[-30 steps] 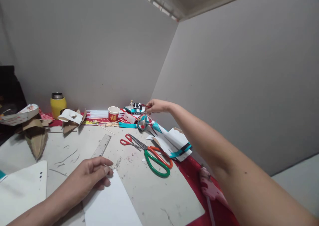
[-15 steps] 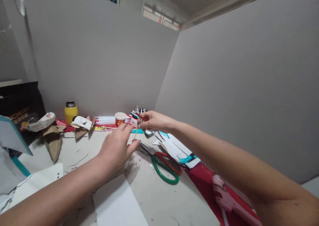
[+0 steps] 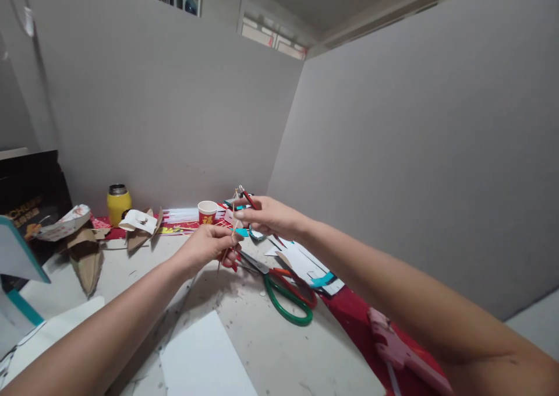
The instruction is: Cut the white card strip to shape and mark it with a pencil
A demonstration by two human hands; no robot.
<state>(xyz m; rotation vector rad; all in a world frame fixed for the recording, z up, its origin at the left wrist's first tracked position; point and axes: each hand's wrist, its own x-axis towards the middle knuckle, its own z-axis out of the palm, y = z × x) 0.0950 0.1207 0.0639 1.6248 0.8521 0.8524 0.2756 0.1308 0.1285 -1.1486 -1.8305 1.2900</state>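
My left hand (image 3: 207, 246) is closed, its thumb and fingers pinching a thin wooden stick (image 3: 234, 228) that stands near upright. A small red piece (image 3: 234, 264) shows just under those fingers; whether I hold it I cannot tell. My right hand (image 3: 271, 216) is right beside the stick's upper part, fingertips at or close to it. A slim red and black pencil (image 3: 248, 198) is tucked between the right fingers and slants up to the left. Large scissors (image 3: 288, 311) with one green and one red handle lie on the table, blades reaching toward my left hand.
A red paper cup (image 3: 207, 212) and a yellow bottle (image 3: 119, 205) stand at the back. Cardboard boat shapes (image 3: 86, 262) sit at left. White paper (image 3: 205, 361) lies in front, cut strips (image 3: 305, 262) at right, a pink glue gun (image 3: 388, 340) on red cloth.
My left hand has closed on the stick from a looser, more open pose. The pencil in my right hand now tilts more steeply. The view has shifted slightly.
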